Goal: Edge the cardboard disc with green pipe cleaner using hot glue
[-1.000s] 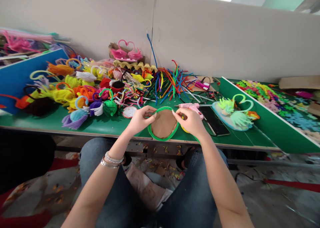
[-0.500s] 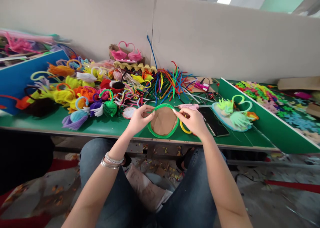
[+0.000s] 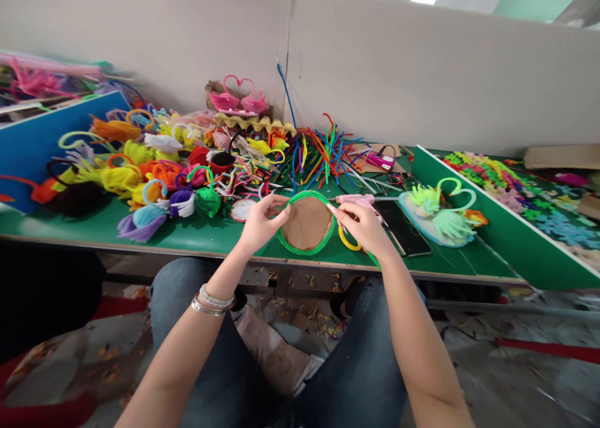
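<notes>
A green desk [image 3: 140, 237] stands against a grey partition wall [image 3: 422, 72], its back half heaped with craft pieces. At the desk's front edge, near the middle, both hands hold a brown disc [image 3: 307, 223] with a green rim [image 3: 300, 249]. The left hand [image 3: 259, 223] pinches the rim's left side between thumb and fingers; the right hand [image 3: 363, 226] pinches its right side, fingers closed on the green strip. A yellow ring [image 3: 347, 243] lies just beside the disc, under the right hand. A pink glue gun [image 3: 359, 199] lies just behind the right hand, a dark phone [image 3: 403, 227] beside it. Toward the right edge sits a blue plate [image 3: 438, 218] with green pieces. Loose coloured sticks [image 3: 323, 153] fan out at the back; fuzzy balls [image 3: 150, 184] crowd the left half.
</notes>
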Tool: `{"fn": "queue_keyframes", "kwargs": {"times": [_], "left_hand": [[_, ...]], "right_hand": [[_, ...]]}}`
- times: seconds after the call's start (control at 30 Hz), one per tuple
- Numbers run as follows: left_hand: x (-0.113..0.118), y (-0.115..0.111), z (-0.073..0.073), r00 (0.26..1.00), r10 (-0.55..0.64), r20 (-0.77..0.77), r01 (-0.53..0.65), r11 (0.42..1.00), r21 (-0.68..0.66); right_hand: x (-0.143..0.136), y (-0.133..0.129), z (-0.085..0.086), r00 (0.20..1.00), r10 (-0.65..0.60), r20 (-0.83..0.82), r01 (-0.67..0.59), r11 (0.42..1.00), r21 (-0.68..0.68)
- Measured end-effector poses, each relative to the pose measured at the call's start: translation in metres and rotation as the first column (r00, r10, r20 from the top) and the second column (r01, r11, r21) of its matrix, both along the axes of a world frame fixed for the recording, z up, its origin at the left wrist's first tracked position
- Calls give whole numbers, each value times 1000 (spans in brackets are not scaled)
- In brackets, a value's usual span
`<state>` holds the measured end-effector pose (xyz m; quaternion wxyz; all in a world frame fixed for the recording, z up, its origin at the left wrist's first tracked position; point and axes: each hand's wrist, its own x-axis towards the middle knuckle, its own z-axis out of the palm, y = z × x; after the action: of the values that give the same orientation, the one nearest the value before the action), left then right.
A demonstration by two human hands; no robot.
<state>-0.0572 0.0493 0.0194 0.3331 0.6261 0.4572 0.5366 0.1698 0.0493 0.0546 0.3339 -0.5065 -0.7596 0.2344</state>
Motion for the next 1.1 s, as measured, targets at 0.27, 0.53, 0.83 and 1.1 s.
{"fn": "queue_keyframes", "kwargs": {"times": [0.27,0.53,0.83,1.1], "left_hand": [[2,-1,-1,996,-34,84,34,999,9],[3,0,-1,987,-43,157,47,999,-16],[3,2,2,961,-59,270,97,986,-132],[-1,0,6,944,-92,315,185,942,-279]], "right_hand": [[-1,0,-1,996,-57,64,56,998,17],[-4,-3,0,977,-152,149,134,983,128],[1,5,-7,991,-102,-81,103,995,2],[4,10,-13,989,-92,-115,94,995,17]]}}
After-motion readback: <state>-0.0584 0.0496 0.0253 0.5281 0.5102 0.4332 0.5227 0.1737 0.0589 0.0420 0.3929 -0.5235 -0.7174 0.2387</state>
